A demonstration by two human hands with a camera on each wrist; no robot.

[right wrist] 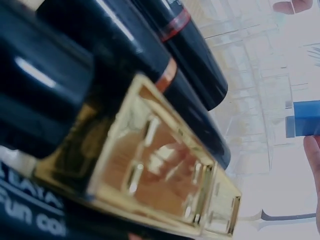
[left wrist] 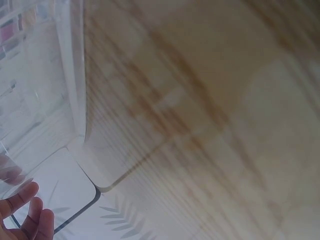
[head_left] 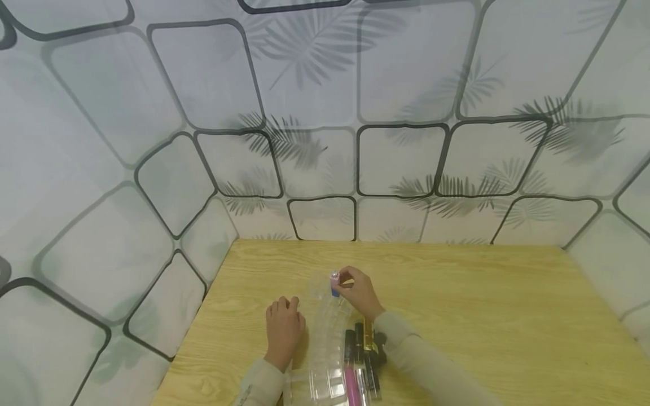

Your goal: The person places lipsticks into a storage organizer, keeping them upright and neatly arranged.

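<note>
A clear plastic organizer (head_left: 325, 332) with many small compartments curves away across the wooden table. Over its far end, my right hand (head_left: 359, 292) pinches a small pink-and-blue cosmetic tube (head_left: 334, 283) between thumb and fingers, blue end down. That blue end (right wrist: 306, 118) shows at the edge of the right wrist view, close by the clear compartments. My left hand (head_left: 284, 330) is just left of the organizer, holding nothing. In the left wrist view its fingers (left wrist: 31, 215) are loosely bent near the clear wall.
Beside the organizer's right side lie several black lipstick tubes (head_left: 350, 345) and a gold case (head_left: 368, 332), under my right forearm. A bright pink tube (head_left: 352, 386) is nearer to me. Patterned cloth (head_left: 396, 163) hangs behind the table (head_left: 482, 316).
</note>
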